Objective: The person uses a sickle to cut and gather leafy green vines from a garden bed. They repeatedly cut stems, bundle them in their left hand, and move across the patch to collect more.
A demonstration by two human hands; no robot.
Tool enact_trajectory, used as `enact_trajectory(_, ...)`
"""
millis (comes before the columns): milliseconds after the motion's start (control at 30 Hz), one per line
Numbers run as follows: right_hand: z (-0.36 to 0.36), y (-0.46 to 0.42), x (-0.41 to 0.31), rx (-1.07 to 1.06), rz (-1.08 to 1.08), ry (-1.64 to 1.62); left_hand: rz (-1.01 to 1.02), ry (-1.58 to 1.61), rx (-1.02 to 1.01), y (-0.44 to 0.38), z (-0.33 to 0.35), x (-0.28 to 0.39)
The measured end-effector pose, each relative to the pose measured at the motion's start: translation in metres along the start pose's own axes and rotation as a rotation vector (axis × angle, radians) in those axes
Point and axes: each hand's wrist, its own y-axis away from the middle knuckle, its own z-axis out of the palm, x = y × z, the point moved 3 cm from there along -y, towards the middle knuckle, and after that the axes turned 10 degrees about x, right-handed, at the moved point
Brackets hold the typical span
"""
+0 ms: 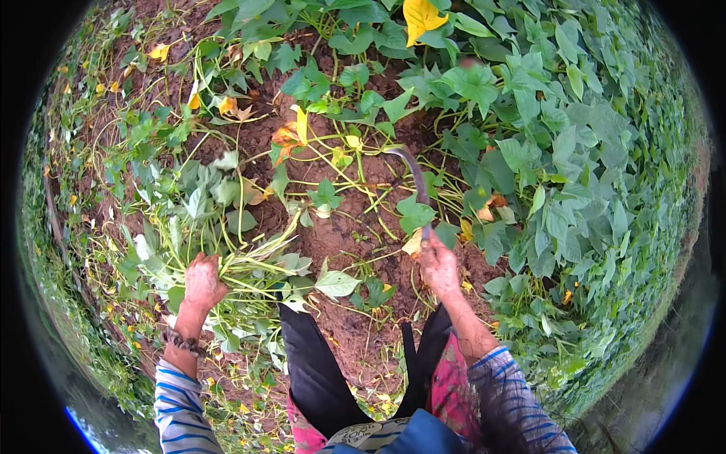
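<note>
My left hand (204, 281) is closed around a bundle of cut leafy vines (255, 264), whose pale stems fan out to the right and whose leaves hang to the left. In my right hand (439, 267) is the handle end of a sickle (417, 176); its curved metal blade points up and bends left over the soil, among thin trailing stems. A green leaf (416, 214) lies against the blade's lower part. A yellow and brown withered leaf (292, 134) lies left of the blade tip. The handle is mostly hidden by my fingers.
Dense green vines (550, 170) cover the ground at the right and top. Reddish-brown soil (346, 238) shows between my hands, crossed by stems. Sparser vines and yellow leaves (130, 136) spread at the left. My legs in black trousers (317, 363) stand at the bottom.
</note>
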Motion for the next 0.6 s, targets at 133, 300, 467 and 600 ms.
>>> enact_trajectory(133,-0.105,-0.062,-0.026,0.377,0.074,-0.025,0.007,-0.053,-0.018,0.009,0.004,-0.005)
enact_trajectory(300,-0.128,-0.038,-0.006,0.237,0.001,0.043,-0.011,-0.049,0.026,0.009,-0.004,0.000)
enact_trajectory(467,-0.036,0.022,0.030,0.057,0.126,0.169,0.055,-0.072,0.041,0.012,-0.022,0.000)
enact_trajectory(600,0.016,0.020,0.010,-0.102,0.692,-0.663,0.098,-0.109,-0.048,0.014,-0.055,0.004)
